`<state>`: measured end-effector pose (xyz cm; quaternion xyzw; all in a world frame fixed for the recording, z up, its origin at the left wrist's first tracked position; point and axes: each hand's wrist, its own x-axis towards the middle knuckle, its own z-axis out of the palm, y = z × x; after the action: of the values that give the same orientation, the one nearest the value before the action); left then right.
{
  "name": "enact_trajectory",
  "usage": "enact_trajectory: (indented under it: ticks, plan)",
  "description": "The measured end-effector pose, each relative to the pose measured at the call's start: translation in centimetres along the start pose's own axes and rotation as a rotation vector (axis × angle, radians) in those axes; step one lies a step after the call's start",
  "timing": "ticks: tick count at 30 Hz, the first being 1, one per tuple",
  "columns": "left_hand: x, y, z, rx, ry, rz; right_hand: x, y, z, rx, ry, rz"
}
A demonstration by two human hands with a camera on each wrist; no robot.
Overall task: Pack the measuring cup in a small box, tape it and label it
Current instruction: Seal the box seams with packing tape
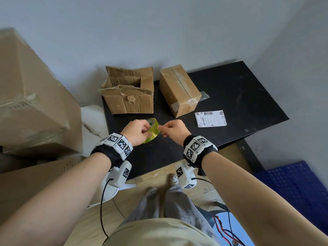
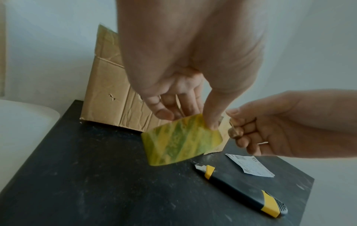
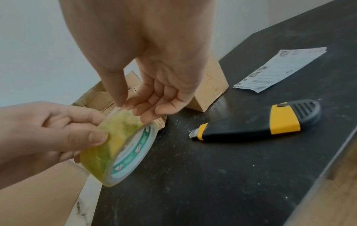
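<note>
My left hand [image 1: 136, 131] grips a yellow-green roll of clear tape [image 1: 152, 130] above the front of the black table [image 1: 230, 96]. The roll [image 2: 181, 139] shows edge-on in the left wrist view, and its printed core [image 3: 133, 151] in the right wrist view. My right hand [image 1: 173, 131] pinches the loose tape end at the roll's top between thumb and forefinger. A small closed cardboard box [image 1: 179, 89] with tape along its seam stands behind. A white shipping label [image 1: 211, 118] lies to its right. No measuring cup is visible.
An open, torn cardboard box [image 1: 127, 91] stands at the table's back left. A black and yellow utility knife [image 3: 257, 122] with its blade out lies on the table under my hands. Big cartons [image 1: 30, 96] are stacked at the left. A blue perforated panel [image 1: 292, 183] lies at the right.
</note>
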<state>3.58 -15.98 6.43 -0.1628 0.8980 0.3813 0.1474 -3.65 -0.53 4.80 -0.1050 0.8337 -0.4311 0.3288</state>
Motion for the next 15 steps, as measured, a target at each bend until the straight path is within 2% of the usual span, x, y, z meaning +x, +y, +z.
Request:
enact_trajectory:
  ticks: [4, 8, 15]
  plan:
    - [0.0, -0.4, 0.8, 0.003, -0.011, 0.041, 0.4, 0.7, 0.2, 0.003, 0.011, 0.056]
    - [0.1, -0.8, 1.6, 0.043, -0.03, 0.015, 0.4, 1.5, 0.4, -0.011, 0.046, 0.081]
    - [0.4, -1.8, 3.9, 0.167, -0.027, -0.051, 1.1, 3.4, 1.8, -0.245, 0.065, 0.13]
